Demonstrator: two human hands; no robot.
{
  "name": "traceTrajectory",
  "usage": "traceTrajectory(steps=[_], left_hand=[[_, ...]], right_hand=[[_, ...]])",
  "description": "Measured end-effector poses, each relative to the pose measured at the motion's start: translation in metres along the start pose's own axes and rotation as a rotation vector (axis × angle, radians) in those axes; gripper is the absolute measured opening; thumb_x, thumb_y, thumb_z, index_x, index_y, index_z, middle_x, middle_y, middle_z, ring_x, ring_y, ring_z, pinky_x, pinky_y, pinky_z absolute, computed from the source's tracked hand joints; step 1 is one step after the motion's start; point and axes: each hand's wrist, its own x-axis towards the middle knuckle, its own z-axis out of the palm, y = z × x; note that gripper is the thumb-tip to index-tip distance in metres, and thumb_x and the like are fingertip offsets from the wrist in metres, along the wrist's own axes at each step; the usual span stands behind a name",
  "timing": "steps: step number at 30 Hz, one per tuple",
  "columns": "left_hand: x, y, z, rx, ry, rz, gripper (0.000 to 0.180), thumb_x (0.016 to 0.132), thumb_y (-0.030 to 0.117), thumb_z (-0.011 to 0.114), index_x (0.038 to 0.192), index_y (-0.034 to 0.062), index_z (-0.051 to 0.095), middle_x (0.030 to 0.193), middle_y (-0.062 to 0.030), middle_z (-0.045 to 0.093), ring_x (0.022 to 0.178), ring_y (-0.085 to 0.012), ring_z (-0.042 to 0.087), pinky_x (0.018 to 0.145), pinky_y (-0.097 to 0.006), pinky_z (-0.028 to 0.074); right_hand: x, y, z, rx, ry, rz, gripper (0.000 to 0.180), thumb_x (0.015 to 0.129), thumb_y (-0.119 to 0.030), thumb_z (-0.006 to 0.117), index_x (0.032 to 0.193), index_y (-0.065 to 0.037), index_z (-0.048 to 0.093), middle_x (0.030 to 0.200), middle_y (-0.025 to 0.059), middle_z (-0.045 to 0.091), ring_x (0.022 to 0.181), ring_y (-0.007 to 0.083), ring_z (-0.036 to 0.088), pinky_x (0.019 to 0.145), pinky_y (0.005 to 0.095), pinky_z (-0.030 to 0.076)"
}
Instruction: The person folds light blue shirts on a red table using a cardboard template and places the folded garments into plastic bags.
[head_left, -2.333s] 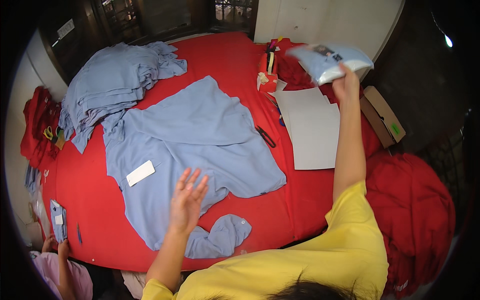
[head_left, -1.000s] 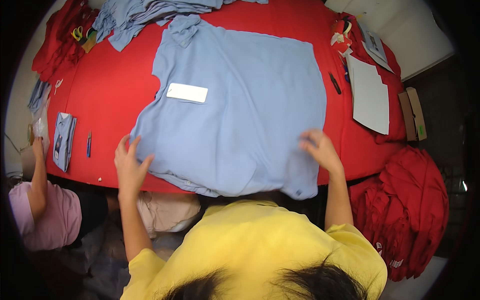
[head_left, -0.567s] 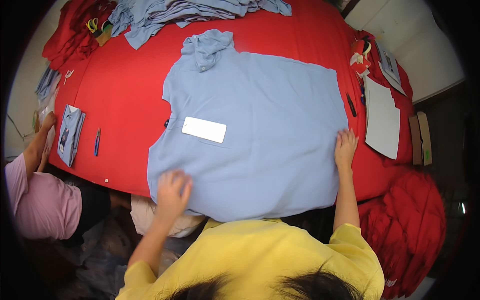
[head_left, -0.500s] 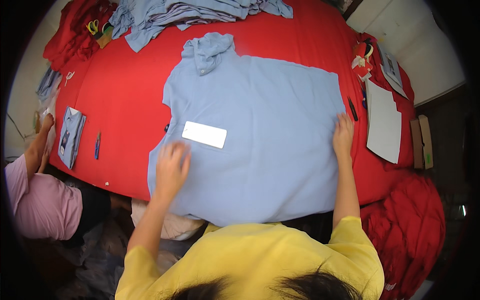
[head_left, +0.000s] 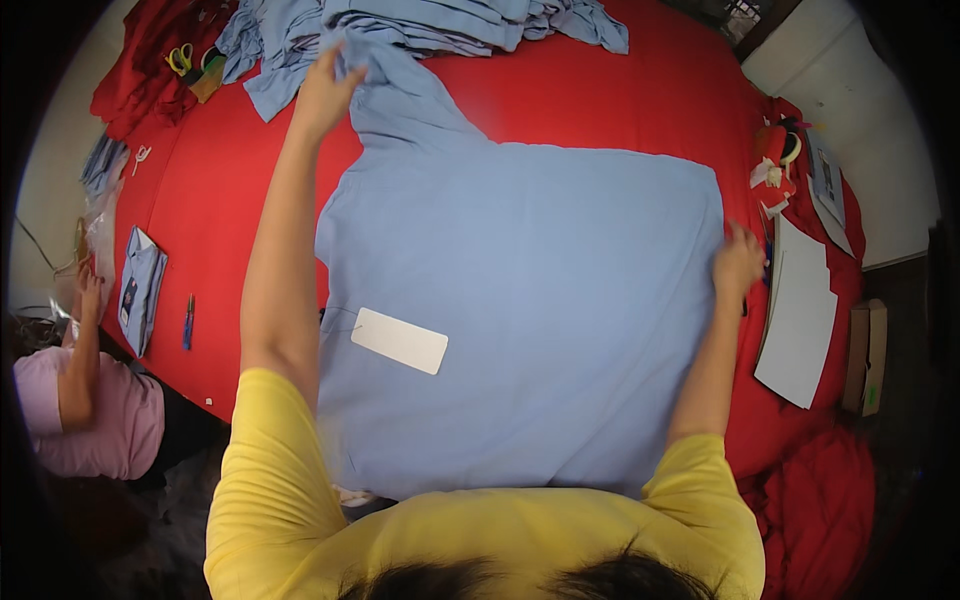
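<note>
A light blue shirt (head_left: pixel 530 270) lies spread over the red-covered table, one sleeve stretched toward the far left. At that sleeve's far end is my left hand (head_left: pixel 325 100), thumb and fingers closed on the cloth. A blank white tag (head_left: pixel 400 341) on a thin string rests on the shirt's near left part. My right hand (head_left: pixel 738 265), blurred, is by the shirt's right edge with its fingers bent. Whether it holds anything cannot be made out. Something dark shows just below that hand.
Stacked blue shirts (head_left: pixel 430 25) lie along the far edge. White sheets (head_left: pixel 797 315) and a tape roll (head_left: pixel 791 148) are at right. To the left are a folded shirt (head_left: pixel 142 290), blue-handled snips (head_left: pixel 188 322) and yellow-handled scissors (head_left: pixel 180 60). A co-worker in pink (head_left: pixel 95 410) handles clear plastic.
My left hand has moved from beside the tag to the far sleeve, which was bunched and now extends away. My right hand stays at the right edge. The view has shifted slightly.
</note>
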Motion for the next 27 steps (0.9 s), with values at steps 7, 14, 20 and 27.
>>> traceTrajectory(steps=[7,14,20,27], left_hand=[[-0.101,-0.095,0.002,0.524,0.185,0.271,0.029,0.086,0.028,0.067,0.105,0.0062,0.065,0.1,-0.0133,0.061,0.087,-0.0314,0.059,0.08,-0.041,0.048],[-0.123,-0.056,-0.015,0.342,-0.142,-0.173,0.03,0.086,0.03,0.068,0.089,0.0029,0.056,0.091,-0.0169,0.062,0.086,-0.0309,0.061,0.073,-0.039,0.047],[-0.098,-0.087,-0.015,0.534,0.172,0.036,0.034,0.088,0.033,0.064,0.102,0.0039,0.055,0.101,-0.0178,0.063,0.088,-0.0309,0.064,0.073,-0.042,0.049],[-0.25,-0.049,-0.112,0.366,0.028,-0.08,0.04,0.089,0.032,0.063,0.117,0.0041,0.057,0.117,-0.0168,0.055,0.102,-0.0324,0.058,0.081,-0.042,0.048]], right_hand=[[-0.041,0.073,0.009,-0.155,0.05,0.078,0.035,0.088,-0.014,0.055,0.123,-0.017,0.063,0.132,0.0109,0.052,0.119,0.032,0.047,0.097,0.0477,0.039],[-0.005,-0.059,-0.002,0.424,-0.117,-0.438,0.049,0.095,-0.032,0.05,0.141,-0.018,0.044,0.15,0.0139,0.033,0.139,0.0313,0.028,0.111,0.0558,0.022],[0.039,-0.115,-0.001,0.094,-0.246,-0.323,0.059,0.096,-0.046,0.043,0.149,-0.022,0.03,0.155,0.012,0.025,0.144,0.0331,0.016,0.113,0.0603,0.008],[-0.148,-0.035,-0.09,0.064,-0.286,-0.328,0.062,0.096,-0.043,0.046,0.15,-0.019,0.027,0.155,0.0128,0.024,0.144,0.0356,0.015,0.111,0.0641,0.008]])
